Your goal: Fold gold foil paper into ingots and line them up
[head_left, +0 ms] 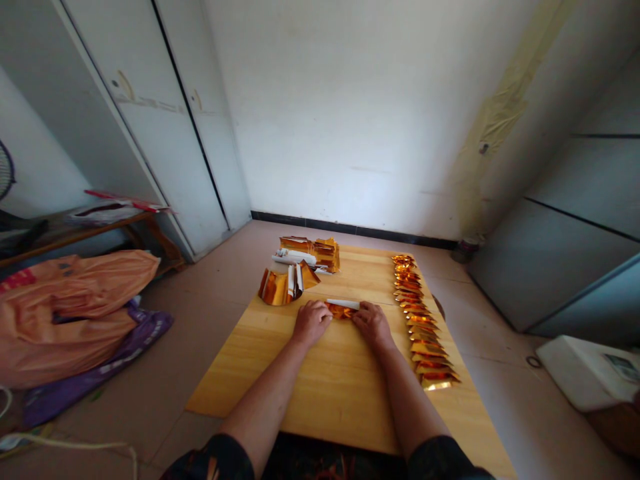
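Observation:
My left hand (311, 321) and my right hand (371, 323) rest on a low wooden table (330, 380), fingers curled and pressed onto a small gold foil paper (342, 309) with a white edge that lies between them. A curved stack of gold foil sheets (281, 285) sits just beyond my left hand. Farther back lie more gold and white paper bundles (311, 254). A long row of several folded gold pieces (420, 321) runs along the table's right side, close to my right hand.
Orange and purple plastic bags (75, 310) lie on the floor at left, below a wooden bench (100, 230). White cabinet doors (165, 120) stand behind. A white box (587, 370) sits on the floor at right. A plain wall faces me.

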### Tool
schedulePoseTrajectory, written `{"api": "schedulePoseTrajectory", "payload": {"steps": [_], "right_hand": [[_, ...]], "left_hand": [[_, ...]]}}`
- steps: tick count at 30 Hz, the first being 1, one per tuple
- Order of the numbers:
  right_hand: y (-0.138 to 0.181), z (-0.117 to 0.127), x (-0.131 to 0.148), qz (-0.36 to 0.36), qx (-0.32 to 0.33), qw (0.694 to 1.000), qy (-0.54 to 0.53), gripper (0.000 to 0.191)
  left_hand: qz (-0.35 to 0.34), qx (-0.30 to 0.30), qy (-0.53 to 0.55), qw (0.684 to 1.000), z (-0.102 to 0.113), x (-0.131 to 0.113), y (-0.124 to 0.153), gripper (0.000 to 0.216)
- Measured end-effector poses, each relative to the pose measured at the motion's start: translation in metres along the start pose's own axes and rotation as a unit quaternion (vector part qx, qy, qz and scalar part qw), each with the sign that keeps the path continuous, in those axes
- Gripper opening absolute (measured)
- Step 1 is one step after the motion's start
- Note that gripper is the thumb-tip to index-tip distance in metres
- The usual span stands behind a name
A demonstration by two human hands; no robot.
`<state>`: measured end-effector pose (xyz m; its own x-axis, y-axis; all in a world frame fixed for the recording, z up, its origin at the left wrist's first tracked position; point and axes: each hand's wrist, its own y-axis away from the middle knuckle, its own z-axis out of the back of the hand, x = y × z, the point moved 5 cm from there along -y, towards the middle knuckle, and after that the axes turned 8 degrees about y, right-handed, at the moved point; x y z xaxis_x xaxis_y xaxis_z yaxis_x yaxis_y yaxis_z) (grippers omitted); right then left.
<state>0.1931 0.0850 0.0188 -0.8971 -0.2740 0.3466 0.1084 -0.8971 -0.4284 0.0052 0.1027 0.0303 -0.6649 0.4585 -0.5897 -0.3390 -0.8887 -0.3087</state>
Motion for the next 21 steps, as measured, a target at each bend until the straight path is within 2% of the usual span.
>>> {"api": "schedulePoseTrajectory", "payload": {"steps": [7, 13, 17, 21], "right_hand": [[0.000, 0.005, 0.002, 0.017, 0.001, 1.000, 0.001, 0.013], [-0.007, 0.001, -0.002, -0.036, 0.011, 0.999, -0.008, 0.013], [-0.012, 0.000, 0.001, -0.065, 0.020, 0.997, 0.042, 0.016], [-0.013, 0.000, 0.005, -0.091, 0.013, 0.992, 0.081, 0.015]], "left_hand": [[-0.012, -0.004, -0.018, 1.000, 0.002, -0.003, 0.002, 0.013], [0.040, -0.005, -0.015, 0.999, -0.002, 0.004, -0.004, 0.012], [0.064, -0.028, -0.065, 0.995, -0.001, 0.004, -0.007, 0.011], [0.087, -0.026, -0.108, 0.990, -0.001, 0.000, -0.009, 0.013]]}}
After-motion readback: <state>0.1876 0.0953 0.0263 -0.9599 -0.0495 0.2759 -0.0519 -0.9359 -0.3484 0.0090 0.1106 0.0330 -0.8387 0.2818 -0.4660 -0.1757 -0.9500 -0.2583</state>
